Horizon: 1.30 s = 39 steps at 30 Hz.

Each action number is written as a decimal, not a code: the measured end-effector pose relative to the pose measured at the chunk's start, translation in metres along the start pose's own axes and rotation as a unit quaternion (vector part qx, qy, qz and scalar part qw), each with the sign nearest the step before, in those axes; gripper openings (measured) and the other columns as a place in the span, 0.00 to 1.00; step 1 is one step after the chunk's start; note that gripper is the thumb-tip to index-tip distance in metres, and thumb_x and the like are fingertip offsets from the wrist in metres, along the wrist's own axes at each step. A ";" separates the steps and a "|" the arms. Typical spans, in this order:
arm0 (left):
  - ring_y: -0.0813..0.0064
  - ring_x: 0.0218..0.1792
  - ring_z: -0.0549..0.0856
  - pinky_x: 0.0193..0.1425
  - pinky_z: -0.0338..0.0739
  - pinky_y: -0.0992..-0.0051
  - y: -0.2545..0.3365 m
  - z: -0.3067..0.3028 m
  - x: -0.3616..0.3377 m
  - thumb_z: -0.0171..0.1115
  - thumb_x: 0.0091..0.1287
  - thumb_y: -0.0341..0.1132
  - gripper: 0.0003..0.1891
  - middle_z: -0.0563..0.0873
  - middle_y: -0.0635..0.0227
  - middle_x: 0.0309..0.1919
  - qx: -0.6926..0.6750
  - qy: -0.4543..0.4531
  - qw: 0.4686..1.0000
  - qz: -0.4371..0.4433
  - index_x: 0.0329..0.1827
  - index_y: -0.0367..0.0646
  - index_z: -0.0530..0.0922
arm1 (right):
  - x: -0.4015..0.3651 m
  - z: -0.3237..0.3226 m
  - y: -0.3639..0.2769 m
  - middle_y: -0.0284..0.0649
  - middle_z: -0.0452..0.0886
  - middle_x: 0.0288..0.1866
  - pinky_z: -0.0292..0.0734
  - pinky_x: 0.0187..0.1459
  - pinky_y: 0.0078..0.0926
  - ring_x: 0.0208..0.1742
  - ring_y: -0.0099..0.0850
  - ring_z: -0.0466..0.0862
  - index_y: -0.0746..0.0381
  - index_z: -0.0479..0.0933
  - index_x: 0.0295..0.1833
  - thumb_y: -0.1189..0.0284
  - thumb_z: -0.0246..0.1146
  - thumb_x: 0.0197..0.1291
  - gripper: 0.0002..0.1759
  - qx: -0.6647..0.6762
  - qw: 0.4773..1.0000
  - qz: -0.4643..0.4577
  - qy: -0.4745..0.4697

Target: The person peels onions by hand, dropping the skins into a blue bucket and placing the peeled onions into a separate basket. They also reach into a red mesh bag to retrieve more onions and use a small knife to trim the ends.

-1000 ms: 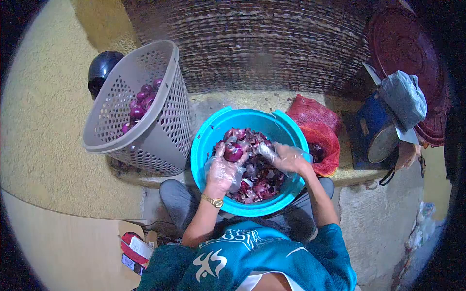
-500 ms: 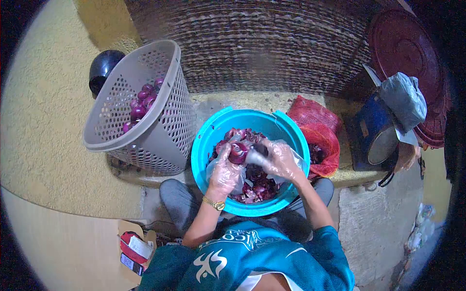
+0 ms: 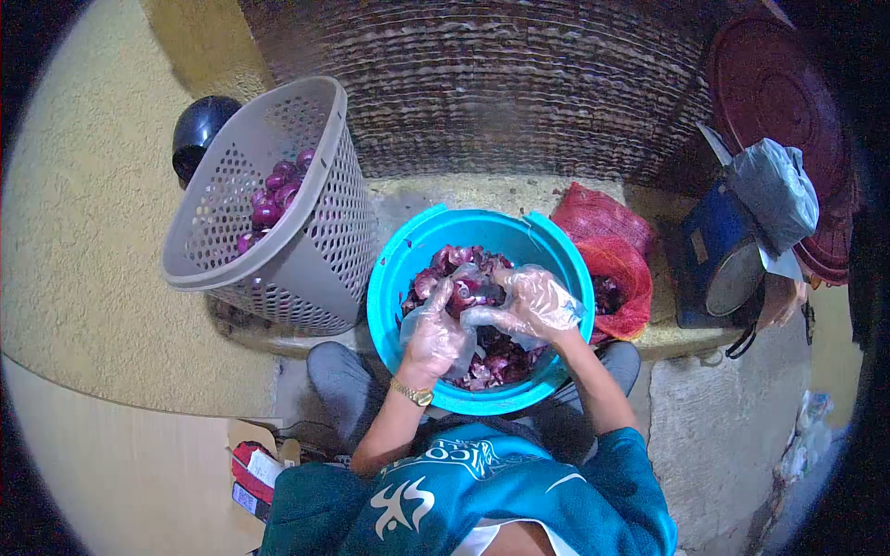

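My left hand, in a clear plastic glove, is closed round a red onion above the turquoise basin. From the right, my right hand, also gloved, reaches to the onion with its thumb stretched along the near side. Its fingers are bent, and something dark shows between them and the onion; I cannot make out what it is. Below both hands, red onions and loose purple skins fill the bottom of the basin.
At left stands a grey perforated basket with several red onions. A red mesh sack leans at the basin's right. Further right are a blue container with a grey plastic bag on it and a dark red lid.
My right hand has shifted slightly right and turned, its thumb now at the onion. The onion has turned a little in my left hand, which stays over the basin.
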<state>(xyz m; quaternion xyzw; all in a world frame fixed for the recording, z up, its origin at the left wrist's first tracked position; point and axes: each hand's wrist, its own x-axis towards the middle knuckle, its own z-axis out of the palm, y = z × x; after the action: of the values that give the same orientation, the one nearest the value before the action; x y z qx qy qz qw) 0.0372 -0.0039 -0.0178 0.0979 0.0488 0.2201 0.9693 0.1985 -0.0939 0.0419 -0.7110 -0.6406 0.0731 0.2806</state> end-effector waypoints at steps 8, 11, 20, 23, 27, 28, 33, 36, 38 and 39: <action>0.68 0.56 0.81 0.61 0.78 0.67 -0.004 -0.015 0.003 0.54 0.75 0.40 0.19 0.81 0.62 0.58 -0.006 0.039 0.999 0.023 0.65 0.42 0.73 | 0.000 0.018 0.018 0.53 0.83 0.29 0.78 0.40 0.48 0.36 0.51 0.85 0.63 0.81 0.40 0.36 0.63 0.53 0.36 -0.019 0.999 -0.018 -0.022; 0.69 0.54 0.82 0.59 0.79 0.69 -0.005 -0.004 0.000 0.54 0.76 0.40 0.18 0.82 0.62 0.56 0.084 0.064 0.992 0.069 0.64 0.43 0.73 | 0.000 0.017 0.017 0.53 0.83 0.29 0.79 0.42 0.48 0.36 0.50 0.85 0.63 0.81 0.43 0.36 0.59 0.57 0.36 -0.015 0.998 -0.022 -0.057; 0.66 0.57 0.81 0.59 0.79 0.61 0.003 0.004 0.000 0.53 0.76 0.43 0.21 0.81 0.62 0.58 0.113 0.059 0.989 0.068 0.66 0.42 0.72 | -0.009 0.020 0.017 0.53 0.80 0.23 0.76 0.34 0.45 0.29 0.51 0.83 0.63 0.84 0.37 0.39 0.68 0.50 0.33 0.029 0.997 -0.062 -0.029; 0.66 0.58 0.81 0.58 0.80 0.61 0.002 0.004 0.001 0.53 0.76 0.43 0.20 0.81 0.61 0.58 0.119 0.063 0.988 0.080 0.65 0.43 0.72 | -0.007 0.010 0.011 0.52 0.79 0.22 0.76 0.33 0.45 0.29 0.51 0.82 0.63 0.80 0.31 0.41 0.71 0.47 0.32 0.042 0.996 -0.063 0.040; 0.70 0.57 0.81 0.53 0.81 0.66 -0.001 -0.003 0.000 0.51 0.77 0.44 0.21 0.81 0.63 0.58 0.113 0.074 0.988 0.073 0.67 0.45 0.72 | -0.003 0.008 0.006 0.51 0.82 0.28 0.77 0.35 0.47 0.32 0.51 0.84 0.60 0.81 0.36 0.41 0.70 0.48 0.30 -0.020 0.999 -0.019 0.036; 0.71 0.57 0.81 0.52 0.81 0.68 -0.001 -0.002 -0.002 0.51 0.77 0.45 0.21 0.81 0.64 0.58 0.135 0.073 0.986 0.066 0.67 0.46 0.71 | -0.002 0.006 0.003 0.51 0.82 0.28 0.78 0.36 0.47 0.33 0.51 0.84 0.60 0.80 0.36 0.41 0.69 0.49 0.30 -0.007 0.999 -0.015 0.039; 0.73 0.56 0.81 0.54 0.80 0.72 -0.002 0.003 -0.003 0.50 0.77 0.45 0.21 0.81 0.64 0.57 0.189 0.046 0.978 0.078 0.67 0.46 0.72 | -0.004 0.014 0.013 0.51 0.82 0.28 0.78 0.36 0.47 0.33 0.51 0.84 0.59 0.81 0.39 0.42 0.66 0.54 0.29 -0.023 0.999 -0.031 0.026; 0.71 0.58 0.79 0.62 0.75 0.69 -0.006 0.014 -0.003 0.48 0.78 0.44 0.21 0.80 0.63 0.58 0.200 0.033 0.974 0.096 0.67 0.43 0.72 | -0.004 0.020 0.018 0.51 0.80 0.25 0.75 0.34 0.47 0.30 0.51 0.83 0.60 0.81 0.39 0.46 0.65 0.57 0.26 0.000 0.997 -0.056 0.046; 0.70 0.59 0.78 0.66 0.73 0.67 -0.007 0.017 -0.003 0.47 0.79 0.43 0.21 0.80 0.63 0.58 0.188 0.025 0.976 0.108 0.67 0.42 0.71 | -0.003 0.022 0.020 0.52 0.79 0.23 0.73 0.31 0.47 0.28 0.51 0.81 0.62 0.81 0.38 0.50 0.66 0.58 0.23 0.008 0.996 -0.070 0.060; 0.69 0.60 0.78 0.68 0.70 0.65 -0.007 0.015 -0.002 0.47 0.79 0.43 0.21 0.80 0.63 0.59 0.186 0.028 0.976 0.107 0.68 0.41 0.71 | -0.002 0.023 0.020 0.52 0.78 0.22 0.73 0.31 0.47 0.27 0.51 0.81 0.62 0.81 0.37 0.51 0.65 0.60 0.22 0.015 0.997 -0.067 0.039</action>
<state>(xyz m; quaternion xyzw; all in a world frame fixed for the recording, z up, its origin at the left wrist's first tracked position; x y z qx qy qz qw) 0.0402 -0.0138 -0.0045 0.2744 0.1056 0.3119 0.9035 0.2051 -0.0893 0.0124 -0.6644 -0.6746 0.0359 0.3197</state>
